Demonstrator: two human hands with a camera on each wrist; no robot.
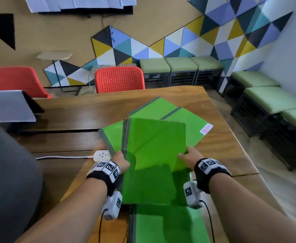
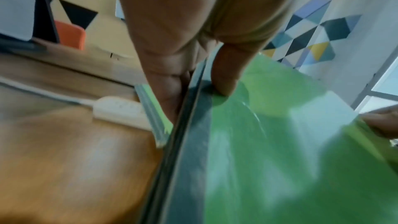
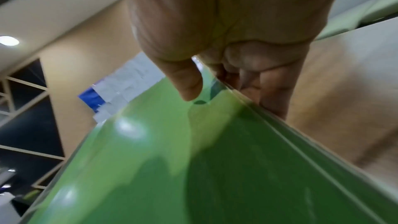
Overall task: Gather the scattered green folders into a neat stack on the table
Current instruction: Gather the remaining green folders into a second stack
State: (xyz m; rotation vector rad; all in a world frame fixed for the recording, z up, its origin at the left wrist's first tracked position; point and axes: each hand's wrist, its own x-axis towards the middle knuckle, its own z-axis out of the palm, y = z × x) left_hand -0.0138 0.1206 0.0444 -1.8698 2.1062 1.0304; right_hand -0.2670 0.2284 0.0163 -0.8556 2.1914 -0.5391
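Green folder (image 1: 187, 127) label (red print): "ADMIN"

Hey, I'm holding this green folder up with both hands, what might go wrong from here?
The held folder is gripped only at its side edges by the left hand and right hand, so its glossy cover may slip. Lowering it may also nudge the fanned folders askew, or toward the power strip beside them.
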